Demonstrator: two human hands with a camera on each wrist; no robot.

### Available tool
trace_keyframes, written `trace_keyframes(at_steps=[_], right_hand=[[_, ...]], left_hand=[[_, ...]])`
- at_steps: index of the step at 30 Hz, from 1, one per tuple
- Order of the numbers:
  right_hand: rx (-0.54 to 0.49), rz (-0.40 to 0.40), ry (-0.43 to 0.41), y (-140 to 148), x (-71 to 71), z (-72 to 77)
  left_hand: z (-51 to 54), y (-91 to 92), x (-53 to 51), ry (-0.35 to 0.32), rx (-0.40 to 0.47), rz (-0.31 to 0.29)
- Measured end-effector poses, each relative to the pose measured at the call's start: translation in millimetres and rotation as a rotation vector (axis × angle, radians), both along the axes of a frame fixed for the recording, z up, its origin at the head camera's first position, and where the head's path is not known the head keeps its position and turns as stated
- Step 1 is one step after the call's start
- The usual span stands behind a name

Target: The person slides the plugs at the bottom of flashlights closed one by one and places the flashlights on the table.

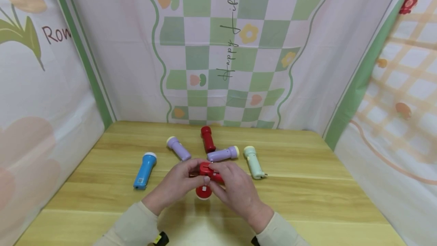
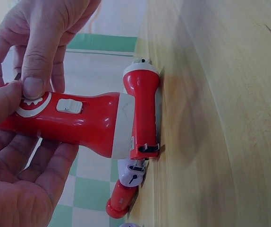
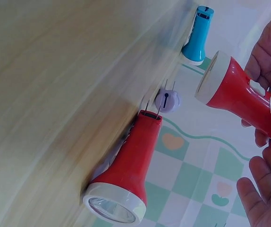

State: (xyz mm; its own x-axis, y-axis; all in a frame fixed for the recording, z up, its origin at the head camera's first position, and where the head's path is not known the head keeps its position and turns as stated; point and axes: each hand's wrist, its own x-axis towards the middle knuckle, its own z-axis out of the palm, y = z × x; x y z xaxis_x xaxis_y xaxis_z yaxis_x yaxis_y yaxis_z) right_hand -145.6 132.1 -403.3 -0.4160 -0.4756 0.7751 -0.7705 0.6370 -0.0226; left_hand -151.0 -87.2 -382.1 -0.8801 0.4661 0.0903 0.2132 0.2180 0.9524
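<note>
A red flashlight (image 2: 88, 118) with a white head ring and a white slide switch is held above the table, its head tilted down in the head view. My left hand (image 1: 175, 185) grips its body, fingers beneath and thumb on the side. At the tail end my right hand (image 1: 235, 189) pinches with thumb and forefinger; its other fingers (image 3: 263, 177) are spread out past the tail. Behind the hands a second red flashlight (image 3: 128, 161) lies on the table, two metal prongs sticking out of its tail; in the head view the right hand partly covers it.
Around the wooden table (image 1: 307, 200) lie a blue flashlight (image 1: 145, 172), two purple flashlights (image 1: 178, 149), a dark red flashlight (image 1: 208, 139) and a mint green flashlight (image 1: 253, 162) with prongs out. Patterned curtains (image 1: 136, 48) close off the back and sides.
</note>
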Motion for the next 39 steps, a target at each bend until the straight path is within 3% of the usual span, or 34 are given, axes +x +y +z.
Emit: trace_keyframes(at_steps=[17, 39], right_hand=[[-0.018, 0.015, -0.021, -0.9, 0.1, 1.1], [-0.084, 0.113, -0.079, 0.5, -1.5, 2.5]], left_hand=[[-1.1, -0.3, 0.7, 0.021, -0.016, 0.003], [2.3, 0.4, 3.8, 0.063, -0.034, 0.007]])
